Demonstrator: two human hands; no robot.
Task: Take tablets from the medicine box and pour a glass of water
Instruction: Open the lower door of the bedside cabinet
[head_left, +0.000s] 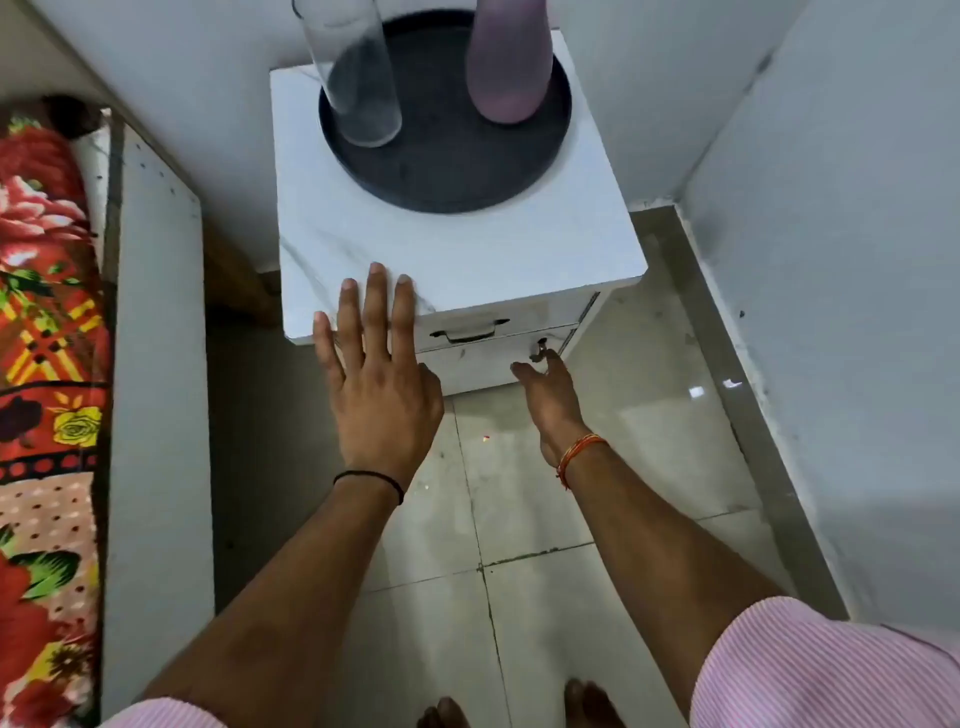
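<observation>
1. Glass (353, 78): one, clear, tall and straight-sided. It stands upright with its long axis vertical and its mouth up, on the left part of the tray. Its top is cut by the frame edge.
2. Bottle (506, 62): one, pink, upright with its wide base down, on the right part of the tray. It stands apart from the glass, and its neck is out of frame.
3. Tray (441, 176): one, round, black, with a low rim. It sits at the back of the table top.
4. Table (467, 249): one, a white bedside unit with a marble-pattern top, set in a wall corner. The front has two drawers.
   - The upper drawer has a dark handle (469, 330).
   - The lower drawer has a key (540, 349) in its lock.
5. Left hand (382, 384): palm down over the table's front left corner. The fingers are straight and slightly spread, the grip is wide and it holds nothing. A black thread (371, 480) is on the wrist.
6. Right hand (550, 400): reaches to the key. The grip is narrow, with thumb and forefinger parted and the forefinger tip at the key; contact cannot be told. An orange thread (579, 452) is on the wrist.
7. Bed cover (47, 312): floral red, at the left.
8. Floor (545, 493): pale tiles.
</observation>
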